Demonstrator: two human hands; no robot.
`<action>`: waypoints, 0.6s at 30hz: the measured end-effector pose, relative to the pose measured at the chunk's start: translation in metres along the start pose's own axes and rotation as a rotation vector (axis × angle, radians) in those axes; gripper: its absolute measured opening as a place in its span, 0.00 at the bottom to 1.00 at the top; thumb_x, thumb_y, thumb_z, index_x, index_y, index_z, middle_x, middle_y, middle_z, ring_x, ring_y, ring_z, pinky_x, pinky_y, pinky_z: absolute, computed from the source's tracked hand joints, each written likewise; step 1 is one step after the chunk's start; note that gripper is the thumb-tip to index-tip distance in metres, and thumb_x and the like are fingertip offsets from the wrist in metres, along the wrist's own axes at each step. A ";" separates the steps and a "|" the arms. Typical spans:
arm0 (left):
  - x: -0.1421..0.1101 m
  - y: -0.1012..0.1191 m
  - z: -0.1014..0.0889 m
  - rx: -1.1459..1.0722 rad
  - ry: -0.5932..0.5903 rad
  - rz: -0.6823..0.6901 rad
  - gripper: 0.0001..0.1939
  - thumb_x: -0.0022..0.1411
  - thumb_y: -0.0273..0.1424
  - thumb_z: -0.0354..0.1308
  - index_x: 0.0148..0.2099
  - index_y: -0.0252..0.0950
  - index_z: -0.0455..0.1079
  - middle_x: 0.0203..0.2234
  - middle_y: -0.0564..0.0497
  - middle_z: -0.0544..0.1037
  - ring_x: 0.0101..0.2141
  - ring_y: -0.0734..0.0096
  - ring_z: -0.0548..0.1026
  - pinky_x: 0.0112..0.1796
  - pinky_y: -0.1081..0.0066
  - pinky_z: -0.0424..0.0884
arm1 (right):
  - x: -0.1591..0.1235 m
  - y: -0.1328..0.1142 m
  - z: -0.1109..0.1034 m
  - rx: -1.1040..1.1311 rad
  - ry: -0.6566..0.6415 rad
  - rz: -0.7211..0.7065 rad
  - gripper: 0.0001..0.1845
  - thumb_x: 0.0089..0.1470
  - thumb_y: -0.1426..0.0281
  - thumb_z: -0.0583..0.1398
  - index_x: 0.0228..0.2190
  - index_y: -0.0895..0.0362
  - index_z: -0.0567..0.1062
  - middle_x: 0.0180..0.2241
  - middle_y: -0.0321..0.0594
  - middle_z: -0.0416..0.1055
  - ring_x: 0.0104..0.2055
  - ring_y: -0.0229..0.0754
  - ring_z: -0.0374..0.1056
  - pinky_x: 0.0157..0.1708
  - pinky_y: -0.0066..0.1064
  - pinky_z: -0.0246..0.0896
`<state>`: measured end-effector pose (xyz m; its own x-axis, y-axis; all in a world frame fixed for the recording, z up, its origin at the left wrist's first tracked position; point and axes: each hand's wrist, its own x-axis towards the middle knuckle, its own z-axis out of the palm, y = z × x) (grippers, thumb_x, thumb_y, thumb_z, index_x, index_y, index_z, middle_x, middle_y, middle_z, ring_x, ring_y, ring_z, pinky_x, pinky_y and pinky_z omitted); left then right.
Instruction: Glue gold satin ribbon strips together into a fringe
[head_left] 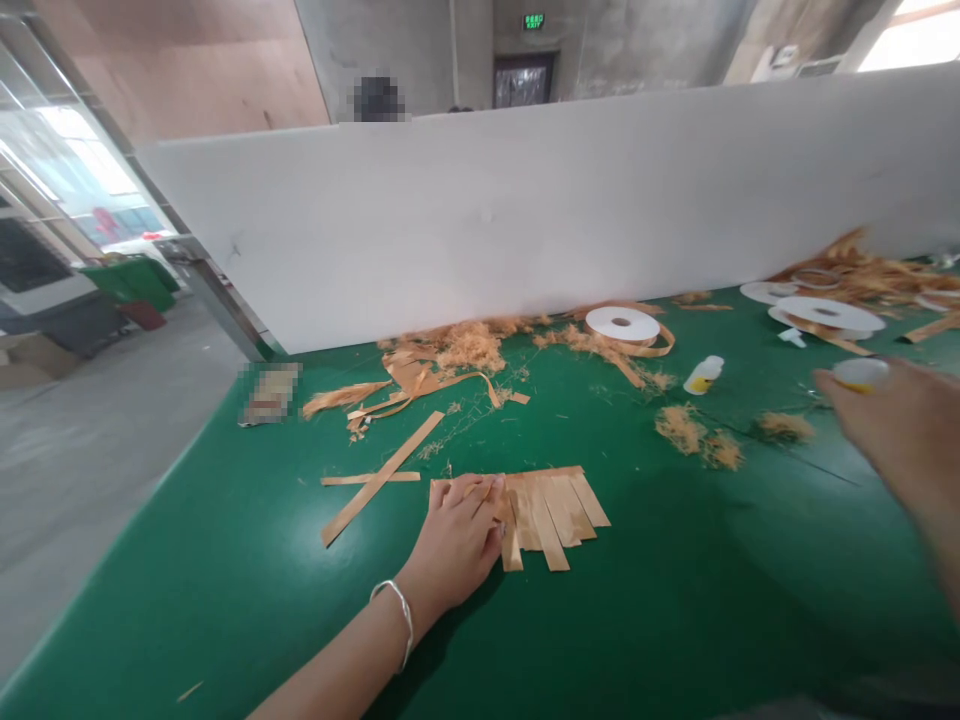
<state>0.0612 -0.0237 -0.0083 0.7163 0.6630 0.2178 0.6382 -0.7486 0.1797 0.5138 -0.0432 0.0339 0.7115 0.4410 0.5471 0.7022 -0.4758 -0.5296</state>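
Observation:
My left hand (457, 535) lies on the green table (225, 600) with its fingers flat, pressing the left end of a row of tan strips (551, 510) laid side by side. My right hand (896, 425) is raised at the right, blurred, and closed around a small white bottle with a yellow band (861, 373). Two long loose tan strips (379, 478) lie crossed just left of my left hand. A silver bracelet sits on my left wrist.
A white partition wall (525, 210) runs along the table's far edge. Tangled tan ribbon and shavings (450, 355) lie below it, with a white tape reel (622, 323), another small bottle (703, 375), and more reels (825, 312) at the right.

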 end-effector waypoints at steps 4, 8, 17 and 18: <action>-0.001 0.000 0.000 0.011 0.002 0.012 0.22 0.63 0.29 0.45 0.59 0.35 0.59 0.48 0.44 0.72 0.52 0.56 0.62 0.49 0.53 0.59 | -0.060 -0.098 -0.001 0.610 -0.307 0.022 0.10 0.42 0.60 0.65 0.23 0.52 0.72 0.25 0.45 0.70 0.26 0.43 0.62 0.27 0.39 0.54; -0.001 -0.001 0.002 0.005 0.001 0.021 0.22 0.63 0.29 0.46 0.59 0.36 0.59 0.48 0.45 0.72 0.51 0.56 0.63 0.49 0.54 0.58 | -0.101 -0.186 0.001 1.176 -0.867 -0.082 0.16 0.38 0.59 0.66 0.22 0.53 0.66 0.17 0.32 0.60 0.22 0.36 0.59 0.28 0.35 0.58; -0.004 -0.001 0.000 -0.028 0.100 0.081 0.19 0.62 0.26 0.46 0.56 0.35 0.62 0.42 0.45 0.75 0.50 0.59 0.66 0.48 0.55 0.58 | -0.156 -0.250 0.055 0.678 -1.166 -0.577 0.19 0.45 0.63 0.58 0.14 0.56 0.56 0.14 0.30 0.55 0.18 0.30 0.50 0.20 0.25 0.48; -0.004 -0.001 -0.001 -0.025 0.111 0.090 0.19 0.63 0.26 0.45 0.55 0.35 0.63 0.42 0.45 0.76 0.49 0.59 0.66 0.47 0.56 0.58 | -0.156 -0.251 0.059 0.567 -1.142 -0.656 0.19 0.43 0.65 0.60 0.13 0.57 0.57 0.13 0.29 0.55 0.17 0.29 0.49 0.19 0.25 0.45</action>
<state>0.0573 -0.0261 -0.0083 0.7338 0.5891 0.3383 0.5647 -0.8058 0.1784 0.2281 0.0519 0.0435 -0.2991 0.9463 0.1227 0.6284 0.2921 -0.7209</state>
